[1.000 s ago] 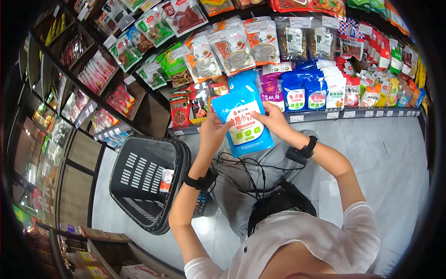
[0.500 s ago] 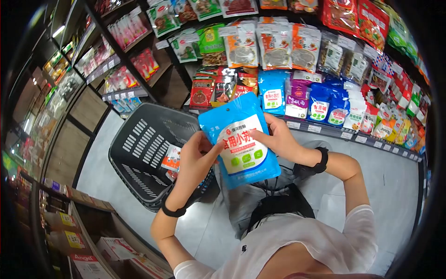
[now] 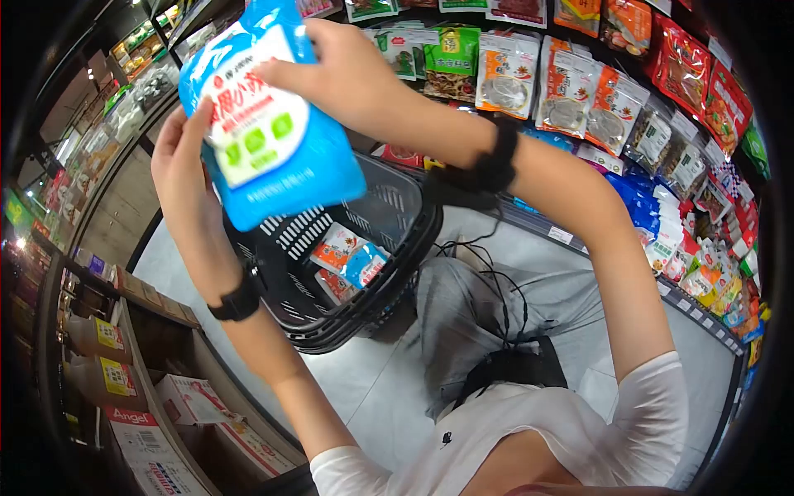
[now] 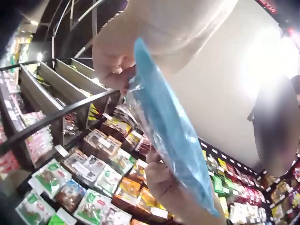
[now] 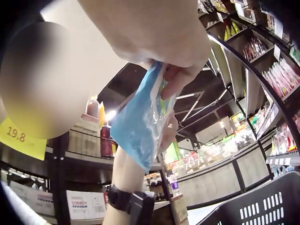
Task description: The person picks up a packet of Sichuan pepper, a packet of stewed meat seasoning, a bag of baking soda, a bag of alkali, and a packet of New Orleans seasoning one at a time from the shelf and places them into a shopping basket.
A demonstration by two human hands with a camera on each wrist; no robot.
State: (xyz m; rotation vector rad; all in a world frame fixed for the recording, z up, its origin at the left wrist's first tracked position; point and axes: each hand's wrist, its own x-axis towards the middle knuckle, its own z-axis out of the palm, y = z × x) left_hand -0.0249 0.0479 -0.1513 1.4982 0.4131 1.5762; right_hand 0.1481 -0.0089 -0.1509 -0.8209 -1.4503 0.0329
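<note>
Apparently the step in hand is to hold up the blue pouch, its printed side facing the person; the next move, I judge, calls for a steady grip from both sides, because such a soft package may bend. The left hand pinches its left edge, and the right hand pinches it near the upper right, thumb on the front. The pouch is in the air and, in the head view, overlaps the black basket; whether it is directly above, I cannot tell. Its film is smooth and shiny, slightly wrinkled, flat with a filled belly. The basket is of rigid slotted plastic, containing small glossy packets.
</note>
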